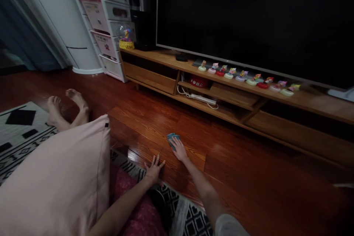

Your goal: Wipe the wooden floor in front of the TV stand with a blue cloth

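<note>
A blue-green cloth lies on the wooden floor, a little in front of the TV stand. On top of it rests my right hand, pressing it to the boards with the fingers over it. Part of the cloth is hidden under the palm. To the left and nearer to me, my left hand leans on the floor with its fingers spread and nothing in them, beside the edge of a patterned rug.
A long wooden TV stand carries a large television and a row of several small figurines. A power strip sits on its shelf. At left are a pink cushion, bare feet and a drawer tower.
</note>
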### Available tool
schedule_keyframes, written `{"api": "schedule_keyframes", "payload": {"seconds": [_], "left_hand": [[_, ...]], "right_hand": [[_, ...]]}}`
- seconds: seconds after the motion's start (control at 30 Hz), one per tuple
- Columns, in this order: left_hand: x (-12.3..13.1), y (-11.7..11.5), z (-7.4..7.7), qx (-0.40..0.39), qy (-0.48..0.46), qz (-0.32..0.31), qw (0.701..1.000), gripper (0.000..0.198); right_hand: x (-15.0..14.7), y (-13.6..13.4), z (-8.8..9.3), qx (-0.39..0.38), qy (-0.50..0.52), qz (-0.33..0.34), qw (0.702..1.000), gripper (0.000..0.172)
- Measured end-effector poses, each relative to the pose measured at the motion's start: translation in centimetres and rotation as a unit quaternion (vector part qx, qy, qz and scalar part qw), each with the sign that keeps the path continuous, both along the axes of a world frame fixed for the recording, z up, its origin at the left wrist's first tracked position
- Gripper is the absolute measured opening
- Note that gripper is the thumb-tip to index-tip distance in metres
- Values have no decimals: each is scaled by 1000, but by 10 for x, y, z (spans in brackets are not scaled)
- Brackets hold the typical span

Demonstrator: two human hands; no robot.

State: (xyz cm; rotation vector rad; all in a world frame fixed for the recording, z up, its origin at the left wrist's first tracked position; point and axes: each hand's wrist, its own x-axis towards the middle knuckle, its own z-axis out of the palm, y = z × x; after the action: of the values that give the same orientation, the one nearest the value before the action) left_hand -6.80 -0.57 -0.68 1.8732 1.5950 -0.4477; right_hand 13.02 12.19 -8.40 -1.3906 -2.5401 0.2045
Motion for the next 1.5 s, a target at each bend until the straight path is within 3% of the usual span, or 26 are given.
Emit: {"api": "schedule_keyframes", "payload": {"seconds": [0.1,0.17,0.27,0.37,0.43,0.53,0.77,0.87,0.97,1.03,1.2,1.3,1.4,1.5], "left_hand": [[0,1,-1,0,1,3,1000,138],[1,2,-2,-3,4,5,1000,142],[2,2,-3,-5,7,5,1000,145],[3,2,-3,3,12,9,1000,145],[4,2,-3,5,14,13,1000,145],[3,2,-2,8,6,12,1000,144],[0,1,4,17,5,-6,1000,142],[-5,1,6,19,9,-31,999,134],[-13,0,6,16,19,-60,998,123],[-17,-1,7,11,20,-81,996,116],[-23,-2,11,-5,22,-110,994,109],[-25,-1,11,-5,22,-123,992,108],[-27,0,8,-5,14,-133,991,112],[-27,1,5,0,11,-129,992,112]], "right_hand": [[71,-7,2,-1,-5,-135,991,61],[124,-20,0,9,-6,-247,969,59],[191,-54,-9,28,0,-428,904,60],[222,-93,-18,53,13,-553,831,63],[219,-115,-20,59,14,-582,811,64],[183,-134,-16,43,-2,-577,815,66],[38,-164,-8,-29,-25,-408,912,65],[-1,-174,-11,-44,-7,-304,952,67],[0,-175,-8,-46,5,-243,969,67],[22,-172,0,-41,3,-255,966,66],[106,-173,19,-44,-15,-411,910,65],[130,-186,21,-70,-30,-478,875,65],[109,-202,9,-74,-39,-493,866,65],[55,-212,-11,-77,-43,-446,891,65]]}}
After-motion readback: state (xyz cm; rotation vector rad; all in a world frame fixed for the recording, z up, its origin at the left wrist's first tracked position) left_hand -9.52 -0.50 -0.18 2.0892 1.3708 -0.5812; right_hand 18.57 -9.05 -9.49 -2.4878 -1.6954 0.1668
